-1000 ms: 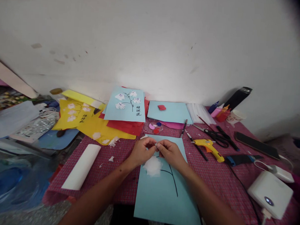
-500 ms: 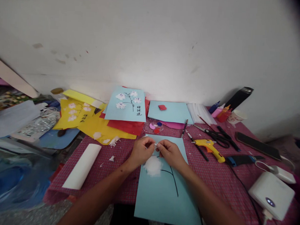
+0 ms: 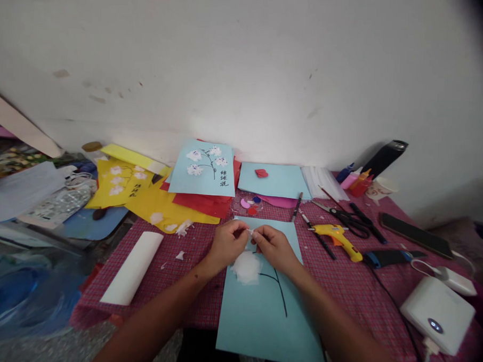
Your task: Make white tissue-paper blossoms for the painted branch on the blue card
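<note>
My left hand [image 3: 231, 241] and my right hand [image 3: 273, 245] meet above the upper part of a light blue sheet of paper [image 3: 267, 331]. Between their fingertips they pinch a small piece of white tissue paper [image 3: 250, 232], partly hidden by the fingers. Just below, a fluffy white tissue-paper flower [image 3: 246, 267] lies on the sheet. From it runs a drawn black stem line [image 3: 281, 295]; the top of the drawing is covered by my hands.
A finished blue flower picture [image 3: 202, 168] lies on red and yellow paper at the back. To the right are a yellow glue gun [image 3: 337, 239], scissors [image 3: 349, 222], paint bottles [image 3: 356, 178] and a white power bank [image 3: 438, 315]. A curled white sheet [image 3: 132, 268] lies on the left.
The fingertips have shifted very slightly around the white tissue piece. Everything else stays where it was.
</note>
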